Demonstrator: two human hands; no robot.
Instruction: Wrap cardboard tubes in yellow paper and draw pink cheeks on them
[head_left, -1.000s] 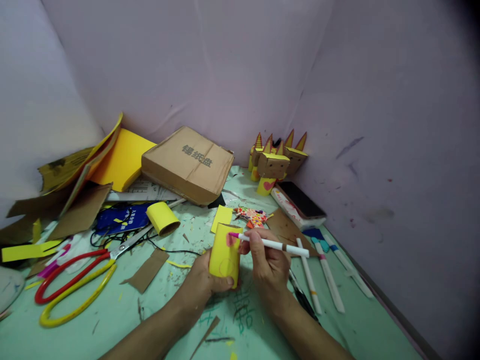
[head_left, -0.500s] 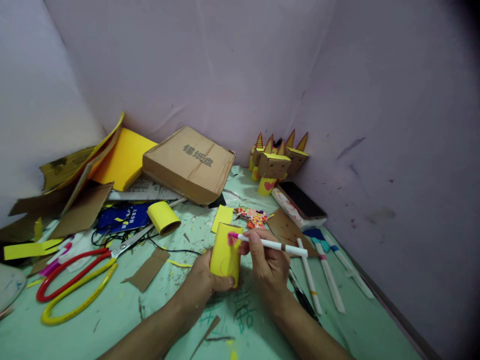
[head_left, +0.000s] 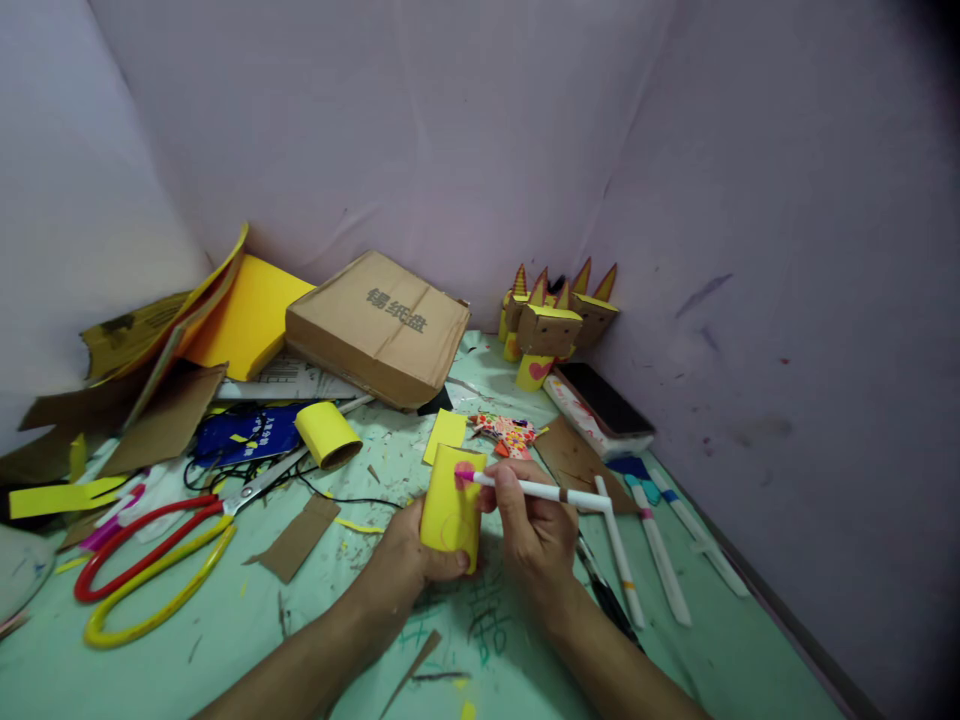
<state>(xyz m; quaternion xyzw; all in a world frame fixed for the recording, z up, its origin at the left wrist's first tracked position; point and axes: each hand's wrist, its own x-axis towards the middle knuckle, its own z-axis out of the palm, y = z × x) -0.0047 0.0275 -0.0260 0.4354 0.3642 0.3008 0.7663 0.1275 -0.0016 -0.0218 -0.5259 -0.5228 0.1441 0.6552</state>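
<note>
My left hand is wrapped round the lower part of a yellow tube, tilted above the green tabletop. Near the tube's upper end is a pink patch, with a faint circle outline lower down. My right hand pinches a white marker whose pink tip meets the patch. A second yellow tube lies on its side behind my left hand. A flat yellow piece is just behind the held tube.
Scissors and cardboard scraps lie left. A cardboard box and yellow sheets stand at the back. Cardboard figures, a phone and several markers are on the right.
The pink patch on the held tube looks fuller and rounder. The marker's tip has shifted slightly down, and its rear end has tilted up a little.
</note>
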